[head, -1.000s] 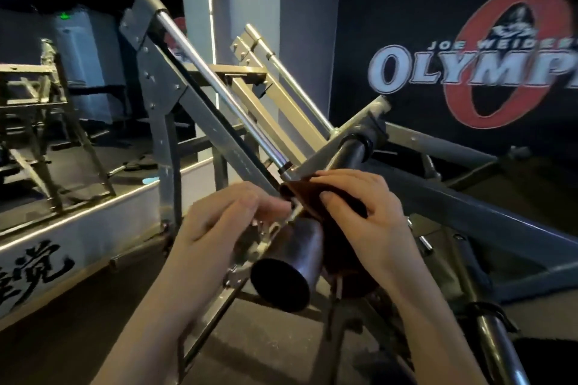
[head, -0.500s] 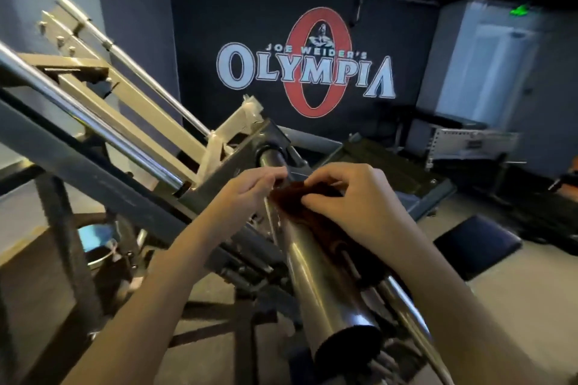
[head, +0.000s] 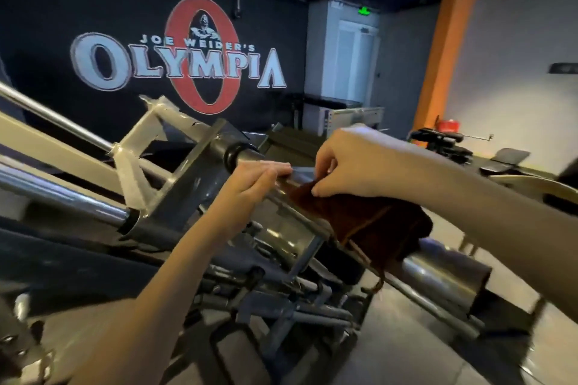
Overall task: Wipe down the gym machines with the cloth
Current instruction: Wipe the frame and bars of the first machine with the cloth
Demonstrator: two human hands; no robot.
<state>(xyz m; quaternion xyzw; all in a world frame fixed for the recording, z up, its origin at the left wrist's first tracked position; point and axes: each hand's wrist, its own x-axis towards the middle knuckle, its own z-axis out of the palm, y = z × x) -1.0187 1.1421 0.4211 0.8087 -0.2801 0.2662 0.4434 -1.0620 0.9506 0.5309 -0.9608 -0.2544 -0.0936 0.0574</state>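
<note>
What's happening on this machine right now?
A person is wiping a gym machine. The right hand pinches a dark brown cloth draped over the machine's chrome bar. The left hand rests on the same bar beside the cloth, nearer the frame. The bar's outer end lies uncovered.

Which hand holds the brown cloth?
The right hand pinches the cloth draped over the steel sleeve; the left hand rests bare on the metal beside it.
</note>
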